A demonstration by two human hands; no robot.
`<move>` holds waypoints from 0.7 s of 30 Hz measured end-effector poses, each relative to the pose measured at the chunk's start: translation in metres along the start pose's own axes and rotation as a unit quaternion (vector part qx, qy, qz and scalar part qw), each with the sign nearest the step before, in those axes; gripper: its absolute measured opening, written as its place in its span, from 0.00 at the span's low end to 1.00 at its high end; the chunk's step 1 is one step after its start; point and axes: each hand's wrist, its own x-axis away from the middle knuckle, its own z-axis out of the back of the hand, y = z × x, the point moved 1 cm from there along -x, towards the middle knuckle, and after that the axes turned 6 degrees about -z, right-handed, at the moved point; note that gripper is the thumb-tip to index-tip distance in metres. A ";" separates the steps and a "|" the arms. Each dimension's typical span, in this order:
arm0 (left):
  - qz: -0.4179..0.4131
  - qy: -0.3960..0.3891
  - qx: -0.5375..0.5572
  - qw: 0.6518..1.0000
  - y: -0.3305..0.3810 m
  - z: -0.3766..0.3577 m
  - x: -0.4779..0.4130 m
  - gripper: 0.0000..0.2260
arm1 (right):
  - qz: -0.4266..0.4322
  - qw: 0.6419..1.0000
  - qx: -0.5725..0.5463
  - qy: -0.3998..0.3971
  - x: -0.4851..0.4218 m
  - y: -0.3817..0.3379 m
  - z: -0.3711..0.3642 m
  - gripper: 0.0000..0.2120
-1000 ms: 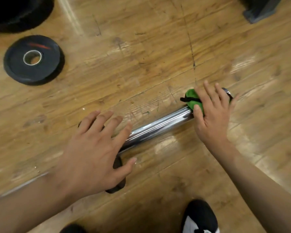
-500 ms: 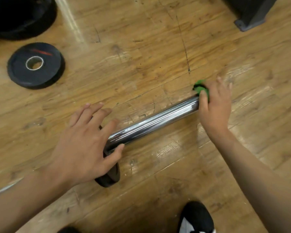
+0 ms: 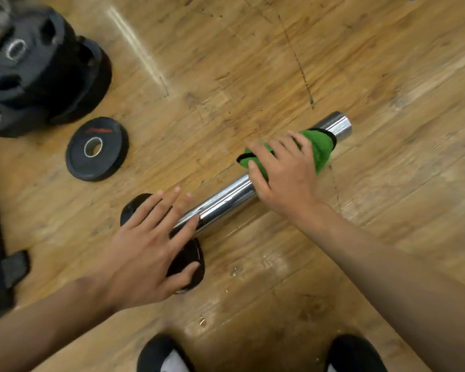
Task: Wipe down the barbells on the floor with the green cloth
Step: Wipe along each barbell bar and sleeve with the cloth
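The barbell [image 3: 226, 200] lies on the wooden floor [image 3: 253, 63], and its chrome sleeve runs diagonally from lower left to upper right. The green cloth [image 3: 320, 146] is wrapped over the outer part of the sleeve. The right hand [image 3: 282, 175] grips it there, with fingers and thumb curled around cloth and steel together.

Half a second ago the cloth covered the very tip of the sleeve. Now the bare end shows beyond the cloth, so the hand has slid back toward the middle. I judge this as the return stroke, and the outer end looks already wiped.

The left hand [image 3: 145, 245] lies flat with fingers straight and spread. It presses on the black collar [image 3: 188, 261] at the inner end of the sleeve, probably to stop the bar from rolling, though the picture is blurred here.

A small black plate [image 3: 97, 149] lies near, and a pile of bigger plates [image 3: 38, 76] is further left.
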 end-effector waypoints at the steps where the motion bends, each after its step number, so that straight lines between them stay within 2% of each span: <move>1: 0.014 0.004 0.001 1.000 -0.006 0.000 -0.002 0.34 | 0.002 1.000 0.000 -0.009 -0.003 0.003 0.002 0.20; 3: 0.021 0.003 0.001 1.000 -0.013 -0.002 -0.003 0.34 | -0.024 0.999 0.038 -0.016 -0.006 0.011 0.007 0.25; 5: 0.032 0.006 0.016 0.999 -0.016 -0.005 -0.004 0.35 | -0.068 0.995 0.066 -0.004 -0.008 0.021 0.008 0.26; 9: 0.020 0.049 0.045 0.998 -0.025 -0.006 -0.009 0.35 | -0.065 0.997 0.033 -0.026 -0.010 0.026 0.004 0.25; 12: 0.005 0.073 0.061 0.995 -0.028 -0.007 -0.008 0.35 | 0.023 0.998 0.038 -0.044 -0.006 0.025 0.006 0.22; 14: -0.002 0.082 0.072 0.994 -0.032 -0.010 -0.009 0.35 | 0.112 0.988 0.048 -0.093 -0.014 0.036 0.010 0.20; 16: -0.006 0.097 0.088 0.991 -0.034 -0.013 -0.011 0.34 | 0.141 0.979 0.064 -0.136 -0.023 0.051 0.018 0.18; 18: -0.003 0.100 0.099 0.990 -0.035 -0.012 -0.010 0.34 | 0.100 0.980 0.059 -0.160 -0.029 0.060 0.029 0.17; 21: -0.015 0.088 0.109 0.990 -0.037 -0.007 -0.008 0.34 | -0.009 0.980 0.050 -0.191 -0.038 0.050 0.045 0.15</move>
